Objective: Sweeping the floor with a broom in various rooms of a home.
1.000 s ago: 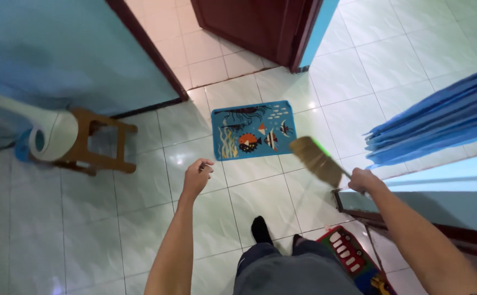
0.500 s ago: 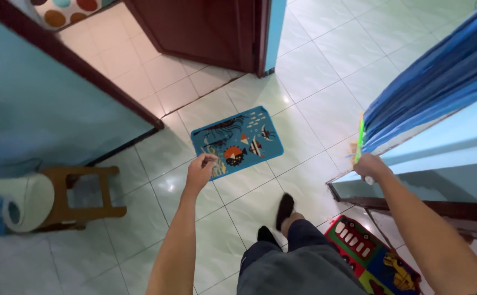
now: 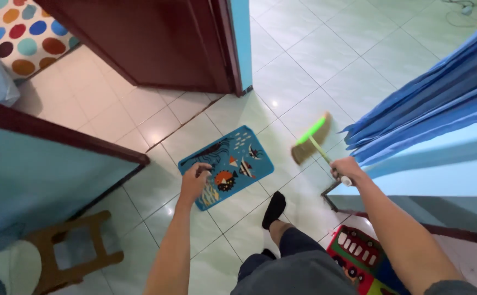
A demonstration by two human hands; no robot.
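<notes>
Fingers [image 3: 343,168] round broom [image 3: 310,140], tiled floor [image 3: 304,65]

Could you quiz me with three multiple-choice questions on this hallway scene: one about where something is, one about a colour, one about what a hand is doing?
1. Where does the fish-patterned mat lie?
A. on the wooden stool
B. on the tiled floor near the dark door
C. over the curtain

2. What colour is the broom's handle?
A. red
B. black
C. bright green

3. What is the right hand doing?
A. gripping the broom handle
B. resting open on the wall
C. holding the mat

Answers: 1 B, the mat sits flat on the pale tiles by the doorway. 2 C, the handle and the band above the bristles show bright green. 3 A, the fingers are closed round the handle's end.
</notes>
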